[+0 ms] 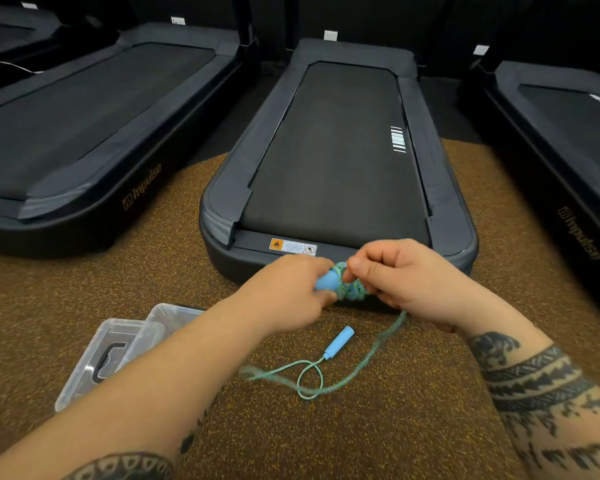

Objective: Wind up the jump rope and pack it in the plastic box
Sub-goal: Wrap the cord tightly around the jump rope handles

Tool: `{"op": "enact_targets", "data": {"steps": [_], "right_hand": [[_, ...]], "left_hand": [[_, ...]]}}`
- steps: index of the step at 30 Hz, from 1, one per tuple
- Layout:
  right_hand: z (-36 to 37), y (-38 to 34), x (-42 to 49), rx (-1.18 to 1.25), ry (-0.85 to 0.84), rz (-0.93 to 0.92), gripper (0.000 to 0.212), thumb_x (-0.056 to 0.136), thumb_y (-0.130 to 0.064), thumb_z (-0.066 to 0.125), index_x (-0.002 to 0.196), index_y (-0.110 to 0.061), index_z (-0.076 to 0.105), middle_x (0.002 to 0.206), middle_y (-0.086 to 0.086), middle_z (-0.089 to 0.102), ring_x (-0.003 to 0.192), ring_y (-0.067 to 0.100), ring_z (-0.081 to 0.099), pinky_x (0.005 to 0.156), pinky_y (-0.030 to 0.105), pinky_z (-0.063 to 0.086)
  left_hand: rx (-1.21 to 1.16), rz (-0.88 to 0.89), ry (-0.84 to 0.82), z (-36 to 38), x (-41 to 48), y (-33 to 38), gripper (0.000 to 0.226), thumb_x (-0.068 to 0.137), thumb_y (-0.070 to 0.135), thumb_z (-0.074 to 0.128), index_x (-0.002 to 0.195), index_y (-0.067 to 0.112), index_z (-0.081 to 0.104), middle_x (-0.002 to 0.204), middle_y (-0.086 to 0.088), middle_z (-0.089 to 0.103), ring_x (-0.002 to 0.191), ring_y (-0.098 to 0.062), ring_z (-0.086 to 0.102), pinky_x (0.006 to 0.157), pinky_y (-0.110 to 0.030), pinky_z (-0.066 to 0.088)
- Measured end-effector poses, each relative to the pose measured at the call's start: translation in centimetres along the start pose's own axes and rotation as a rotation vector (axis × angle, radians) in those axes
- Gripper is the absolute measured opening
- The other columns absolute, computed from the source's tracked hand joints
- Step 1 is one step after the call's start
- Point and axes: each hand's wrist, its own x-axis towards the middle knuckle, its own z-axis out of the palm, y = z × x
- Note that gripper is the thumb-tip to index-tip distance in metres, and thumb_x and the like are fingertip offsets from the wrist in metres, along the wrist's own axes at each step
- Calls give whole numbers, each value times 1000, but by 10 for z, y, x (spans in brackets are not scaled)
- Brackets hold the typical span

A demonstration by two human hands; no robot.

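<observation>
Loose rope trails at lower centre to the free handle, pointing upper right. Above, the left hand grips the wound handle; the right hand pinches cord.

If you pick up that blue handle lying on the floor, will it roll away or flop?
The loose blue handle looks rigid and round, so a push might roll it, though the speckled floor looks grippy. Its attached rope lies in limp loops, so it would probably dangle and drag behind.
</observation>
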Motion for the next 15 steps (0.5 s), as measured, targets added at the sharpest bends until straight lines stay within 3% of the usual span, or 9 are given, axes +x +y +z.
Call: {"op": "enact_targets", "data": {"steps": [3,6,9,11,13,15], "right_hand": [[-3,4,4,-190,217,-48,23,92,-35,61,79,-17,69,62,5,55,51,10,42,50,26,35],[-1,7,4,-243,206,-64,23,91,-35,63,79,-17,69,62,10,57,52,7,41,49,23,34],[0,11,5,-258,214,-28,25,87,-40,67,76,-18,72,61,7,59,56,9,46,53,28,40],[-4,12,6,-43,250,34,20,82,-37,74,75,-19,74,66,7,66,62,12,54,61,31,47],[-7,16,8,329,237,167,15,76,-31,79,75,-17,74,75,14,69,67,23,60,65,38,51],[-7,20,8,447,192,286,9,80,-25,75,78,-18,71,72,12,62,54,19,52,47,26,41]], "left_hand": [[32,106,-80,1,-1,5,30,78,49,57,92,23,60,91,1,63,91,-25,60,81,-40,50],[-48,178,-98,2,-4,11,21,82,42,63,74,29,49,79,9,51,81,-16,52,74,-33,43],[-123,212,-67,5,-8,15,21,80,42,63,75,28,48,80,7,52,80,-17,53,74,-37,45],[-218,217,-30,2,-8,16,21,78,39,64,82,20,57,83,3,57,81,-16,56,76,-37,47],[-341,210,-5,-4,-9,17,27,79,33,66,99,15,67,86,3,61,78,-6,55,74,-29,46],[-448,181,10,-6,-10,16,28,83,27,68,110,18,68,84,10,60,68,4,53,64,-19,40]]}}
